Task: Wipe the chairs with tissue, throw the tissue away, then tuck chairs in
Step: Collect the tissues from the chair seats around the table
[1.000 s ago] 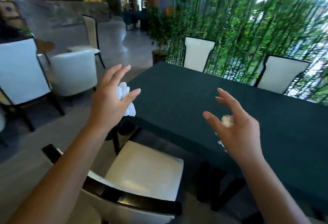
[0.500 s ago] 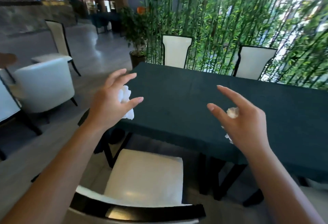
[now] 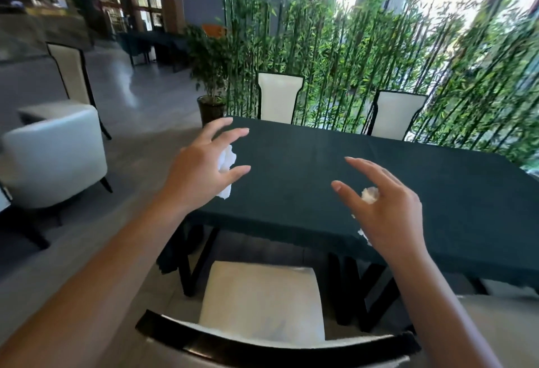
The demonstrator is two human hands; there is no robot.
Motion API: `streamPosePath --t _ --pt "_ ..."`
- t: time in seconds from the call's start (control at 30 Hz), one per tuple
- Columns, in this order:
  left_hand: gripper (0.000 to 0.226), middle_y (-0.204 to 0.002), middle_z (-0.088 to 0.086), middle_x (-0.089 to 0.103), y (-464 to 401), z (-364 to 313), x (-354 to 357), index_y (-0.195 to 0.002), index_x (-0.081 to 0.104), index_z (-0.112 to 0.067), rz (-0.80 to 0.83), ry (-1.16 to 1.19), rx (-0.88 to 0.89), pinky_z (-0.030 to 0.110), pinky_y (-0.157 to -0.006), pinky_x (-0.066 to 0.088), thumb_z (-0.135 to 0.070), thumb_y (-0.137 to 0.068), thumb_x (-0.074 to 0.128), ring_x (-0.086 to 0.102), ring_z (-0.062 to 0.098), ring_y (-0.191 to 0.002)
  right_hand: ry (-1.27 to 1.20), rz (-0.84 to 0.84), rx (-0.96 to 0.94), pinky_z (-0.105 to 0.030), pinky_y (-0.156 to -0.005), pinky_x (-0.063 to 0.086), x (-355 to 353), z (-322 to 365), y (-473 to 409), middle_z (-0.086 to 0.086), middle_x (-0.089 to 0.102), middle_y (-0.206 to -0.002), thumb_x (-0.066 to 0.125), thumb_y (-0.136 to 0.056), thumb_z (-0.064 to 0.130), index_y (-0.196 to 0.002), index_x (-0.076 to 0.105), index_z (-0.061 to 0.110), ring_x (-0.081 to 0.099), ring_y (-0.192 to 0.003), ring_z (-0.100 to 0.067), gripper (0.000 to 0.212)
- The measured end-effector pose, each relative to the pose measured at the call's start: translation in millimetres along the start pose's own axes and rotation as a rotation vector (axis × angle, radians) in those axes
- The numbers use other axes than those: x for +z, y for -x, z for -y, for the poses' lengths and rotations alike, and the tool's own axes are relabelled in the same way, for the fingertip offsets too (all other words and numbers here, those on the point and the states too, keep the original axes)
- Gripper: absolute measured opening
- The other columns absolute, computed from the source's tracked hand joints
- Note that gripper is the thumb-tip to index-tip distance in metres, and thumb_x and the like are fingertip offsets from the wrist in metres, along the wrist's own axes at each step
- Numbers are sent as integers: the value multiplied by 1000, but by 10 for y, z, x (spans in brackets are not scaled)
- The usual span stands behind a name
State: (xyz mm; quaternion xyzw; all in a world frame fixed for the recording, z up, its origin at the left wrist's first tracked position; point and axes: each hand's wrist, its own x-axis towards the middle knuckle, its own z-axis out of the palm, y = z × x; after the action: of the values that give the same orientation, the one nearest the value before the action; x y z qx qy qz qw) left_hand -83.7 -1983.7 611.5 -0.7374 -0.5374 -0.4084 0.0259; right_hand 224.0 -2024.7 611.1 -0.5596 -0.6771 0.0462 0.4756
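Head view — both hands' splayed fingers (image 3: 233,134) loosely hold crumpled tissue (image 3: 226,159) above chair (image 3: 262,300) facing table (image 3: 320,169).

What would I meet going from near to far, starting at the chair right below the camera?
Near chair → dark green table → white-backed chair across the table → bamboo screen.

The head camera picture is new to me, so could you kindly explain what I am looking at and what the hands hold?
There is no machine here: a person wears a camera on the head, looking forward and down. The left hand holds a crumpled white tissue; the right hand holds a smaller tissue wad. Both hover over a table with a dark green cloth; nothing lies on it. Just below is a chair with a cream seat, not yet tucked in.
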Motion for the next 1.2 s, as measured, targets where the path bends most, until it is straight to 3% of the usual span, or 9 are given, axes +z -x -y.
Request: streamPosePath --t 0.07,0.13,0.23,0.43,0.63,0.73,0.83,1.0,1.2 --pt "65 -158 -19 34 -20 4 -40 -142 50 -46 5 -25 29 50 -96 53 -53 -83 76 60 15 -119 -1 -19 2 -35 -97 54 -30 55 10 19 69 -122 70 -81 62 -130 63 50 70 -96 -9 50" --pt "69 -158 -18 33 -10 19 -47 -142 48 -49 -5 -11 45 51 -96 54 -57 -81 78 61 17 -119 7 2 8 -35 -91 56 -55 87 -14 17 66 -98 69 -80 66 -137 57 51 68 -81 -8 60" --pt "72 -158 -19 35 35 29 -52 -140 47 -51 -27 12 80 53 -99 53 -62 -76 78 58 16 -124 35 38 12 -34 -85 56 -63 133 -60 20 58 -92 68 -79 69 -142 49 54 65 -69 -5 68" --pt "75 -156 -20 37 4 208 -124 -140 46 -51 -27 20 71 54 -97 53 -76 -71 59 58 15 -123 37 41 -14 -28 -85 53 95 230 17 17 66 -101 69 -81 66 -142 49 53 61 -73 4 65" --pt "69 -152 -23 41 -137 628 -239 -136 53 -50 -54 96 61 45 -96 54 -71 -73 73 55 9 -124 39 46 5 -22 -84 50 419 498 -53 15 70 -111 68 -82 66 -144 45 54 63 -77 2 68" --pt "64 -153 -17 43 -156 1029 -298 -137 57 -44 -54 98 68 44 -95 53 -56 -77 78 54 9 -122 0 41 25 -29 -86 54 759 673 -54 18 63 -91 69 -80 66 -145 46 54 65 -74 -4 70" --pt "64 -152 -19 43 -126 1521 -437 -137 57 -45 -45 125 51 38 -98 49 -59 -77 78 52 5 -122 -37 34 59 -38 -87 57 1188 882 -53 22 53 -76 67 -77 70 -143 45 58 67 -71 -12 71" --pt "61 -153 -21 42 -180 2401 -908 -135 58 -47 32 156 -7 35 -103 44 -55 -79 79 46 1 -127 -19 35 80 -40 -89 57 2068 1335 -152 17 61 -94 63 -79 73 -144 42 57 70 -81 -10 71" --pt "60 -151 -19 45 -289 3238 -1369 -136 61 -41 10 112 -90 23 -94 38 -45 -81 81 46 -4 -118 -29 73 41 -37 -94 55 2925 1864 -272 13 69 -124 64 -83 69 -145 43 54 70 -103 -12 67"
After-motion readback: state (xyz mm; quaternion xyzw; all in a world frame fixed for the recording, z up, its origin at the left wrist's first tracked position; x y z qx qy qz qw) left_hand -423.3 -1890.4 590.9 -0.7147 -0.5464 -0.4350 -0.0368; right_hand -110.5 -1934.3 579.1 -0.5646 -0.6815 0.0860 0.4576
